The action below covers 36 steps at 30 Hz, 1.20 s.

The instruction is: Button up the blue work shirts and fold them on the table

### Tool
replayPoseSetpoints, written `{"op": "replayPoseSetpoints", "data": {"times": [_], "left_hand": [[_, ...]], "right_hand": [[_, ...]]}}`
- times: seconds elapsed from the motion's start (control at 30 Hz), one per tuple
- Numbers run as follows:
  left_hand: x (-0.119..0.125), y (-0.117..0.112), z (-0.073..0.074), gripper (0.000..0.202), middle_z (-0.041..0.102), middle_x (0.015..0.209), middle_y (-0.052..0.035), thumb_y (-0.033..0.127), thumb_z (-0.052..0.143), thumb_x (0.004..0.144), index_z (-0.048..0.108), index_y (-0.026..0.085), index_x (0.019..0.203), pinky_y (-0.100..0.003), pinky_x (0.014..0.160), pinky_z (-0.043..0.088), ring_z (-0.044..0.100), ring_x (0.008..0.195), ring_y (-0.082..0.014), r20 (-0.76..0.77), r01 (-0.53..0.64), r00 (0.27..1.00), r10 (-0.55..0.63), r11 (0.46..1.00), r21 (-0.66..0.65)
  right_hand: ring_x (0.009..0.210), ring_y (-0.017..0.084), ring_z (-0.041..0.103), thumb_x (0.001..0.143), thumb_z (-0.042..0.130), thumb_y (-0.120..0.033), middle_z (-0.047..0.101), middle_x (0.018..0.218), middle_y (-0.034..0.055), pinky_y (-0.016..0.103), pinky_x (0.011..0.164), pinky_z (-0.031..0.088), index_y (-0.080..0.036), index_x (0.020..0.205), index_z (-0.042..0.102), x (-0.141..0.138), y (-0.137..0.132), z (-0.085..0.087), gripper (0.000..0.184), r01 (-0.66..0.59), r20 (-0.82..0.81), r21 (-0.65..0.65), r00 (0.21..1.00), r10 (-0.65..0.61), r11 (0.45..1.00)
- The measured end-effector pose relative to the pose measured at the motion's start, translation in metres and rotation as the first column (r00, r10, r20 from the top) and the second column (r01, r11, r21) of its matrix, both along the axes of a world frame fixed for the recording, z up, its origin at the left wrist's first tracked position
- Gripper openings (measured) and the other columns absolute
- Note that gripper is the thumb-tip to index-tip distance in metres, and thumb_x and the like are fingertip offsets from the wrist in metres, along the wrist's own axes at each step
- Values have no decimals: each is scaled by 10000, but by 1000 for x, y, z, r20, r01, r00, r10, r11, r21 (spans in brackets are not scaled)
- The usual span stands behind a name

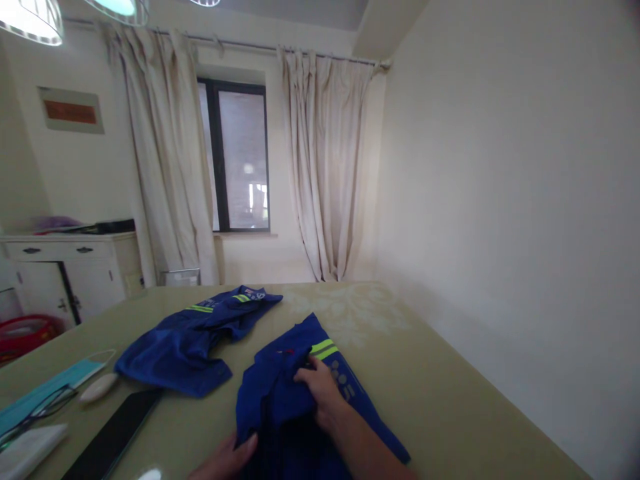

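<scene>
A blue work garment with yellow-green reflective stripes [300, 393] lies in front of me on the beige table [425, 373]. My right hand [320, 390] rests on top of it, fingers curled and pressed into the cloth near the stripes. My left hand [227, 460] is at the bottom edge of the view, its fingers pinching the garment's near left edge. A second blue garment with the same stripes [195, 340] lies crumpled farther away to the left, apart from both hands.
At the table's left lie a black phone or tablet [117, 433], a small white oval object [99, 388], a blue face mask [50, 390] and glasses [37, 410]. A white cabinet [70, 273] stands by the curtained window. A wall runs along the table's right side.
</scene>
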<state>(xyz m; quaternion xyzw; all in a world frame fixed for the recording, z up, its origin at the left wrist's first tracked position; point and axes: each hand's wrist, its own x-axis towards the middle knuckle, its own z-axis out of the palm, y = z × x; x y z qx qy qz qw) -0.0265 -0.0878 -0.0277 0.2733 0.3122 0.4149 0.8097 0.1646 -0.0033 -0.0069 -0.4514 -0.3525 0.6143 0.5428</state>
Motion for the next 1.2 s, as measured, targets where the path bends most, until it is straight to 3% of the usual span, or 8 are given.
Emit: {"op": "replayPoseSetpoints", "data": {"times": [0.2,0.3,0.4,0.53,0.67,0.77,0.93,1.2], "left_hand": [[-12,27,0,852,695,1333,-96,496,803,742,489,234,1491,-554,1182,385,489,1382,-408,-76,-311,950,302,920,-237],[-24,32,10,818,710,1309,-100,536,779,753,518,230,1465,-531,1137,456,546,1336,-393,-47,-343,939,341,919,-193],[-31,35,16,752,728,1272,-117,604,711,794,556,225,1424,-501,1065,532,625,1255,-371,-157,-435,899,410,879,-196],[-35,43,14,616,777,1147,-128,428,808,767,629,200,1310,-473,1004,573,719,1108,-347,-372,-555,789,488,827,-92],[-19,49,26,424,784,1124,-101,255,789,785,681,223,1194,-484,1079,512,694,1169,-317,-480,-602,662,575,790,116],[12,45,44,341,758,1199,-78,299,743,815,714,232,1147,-457,1193,384,575,1333,-309,-477,-464,630,613,790,401],[68,30,44,450,634,1414,-52,303,709,811,694,306,1261,-445,1230,300,490,1400,-335,-645,208,634,427,709,674],[81,28,39,461,712,1259,-58,483,739,805,679,277,1213,-347,1045,456,612,1204,-313,-704,321,614,357,701,637]], "right_hand": [[1044,232,667,576,907,-324,735,1059,41,365,958,489,-213,1197,716,-47,-42,49,659,-543,7,272,827,563,794],[1093,260,643,754,776,-441,707,1140,73,413,960,506,-230,1276,669,-27,-31,39,573,-361,288,284,916,280,888],[1259,322,555,795,714,-348,634,1329,140,482,1115,395,-185,1291,657,14,-10,8,526,-248,701,358,708,-84,900],[1315,330,517,862,646,-332,630,1366,116,473,1164,340,-224,1286,672,53,-4,-25,439,-300,834,406,508,-216,863],[1277,308,541,916,612,-498,658,1324,95,444,1142,354,-246,1299,665,56,-12,-26,461,-320,798,441,566,-204,838],[1205,299,597,908,500,-723,696,1240,115,448,1106,387,-202,1241,692,51,-10,-18,648,-239,621,386,782,-59,891],[861,248,685,786,559,-832,737,890,73,401,870,506,-170,1041,741,55,-6,-6,732,-258,120,143,963,242,955],[658,180,621,688,797,-625,711,731,22,320,703,473,-160,856,728,74,-19,-7,499,-208,94,187,977,194,960]]}}
